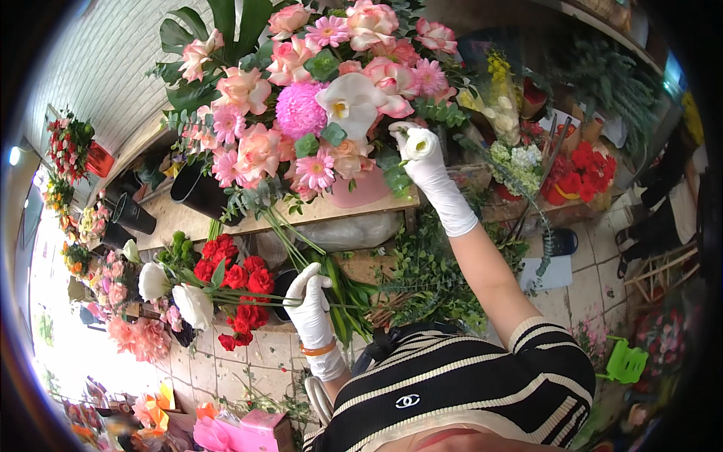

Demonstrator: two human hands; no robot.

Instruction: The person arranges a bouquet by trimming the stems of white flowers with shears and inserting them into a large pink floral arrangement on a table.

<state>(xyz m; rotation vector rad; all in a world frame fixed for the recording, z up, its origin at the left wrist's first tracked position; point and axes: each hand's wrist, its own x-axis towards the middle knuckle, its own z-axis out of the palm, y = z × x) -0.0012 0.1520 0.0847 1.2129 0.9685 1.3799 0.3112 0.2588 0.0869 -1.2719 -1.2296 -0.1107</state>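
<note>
A large arrangement of pink roses, pink gerberas and a white orchid (350,104) stands on a wooden table in a pink container (358,193). At its right side my gloved right hand (431,167) is closed around a white bloom (419,144) that faces up; its stem is hidden. Lower down, my gloved left hand (307,292) is closed on long green stems, their white flowers (193,305) pointing left. Red carnations (239,277) lie just beside these stems. Both hands wear white gloves.
Black buckets (197,188) stand along the wooden table edge (301,215) at left. Red flowers (591,169) and yellow sprays are on the right. Leafy greenery (444,264) lies between my arms. A green plastic stool (625,361) is at lower right; a pink box (260,431) is at lower left.
</note>
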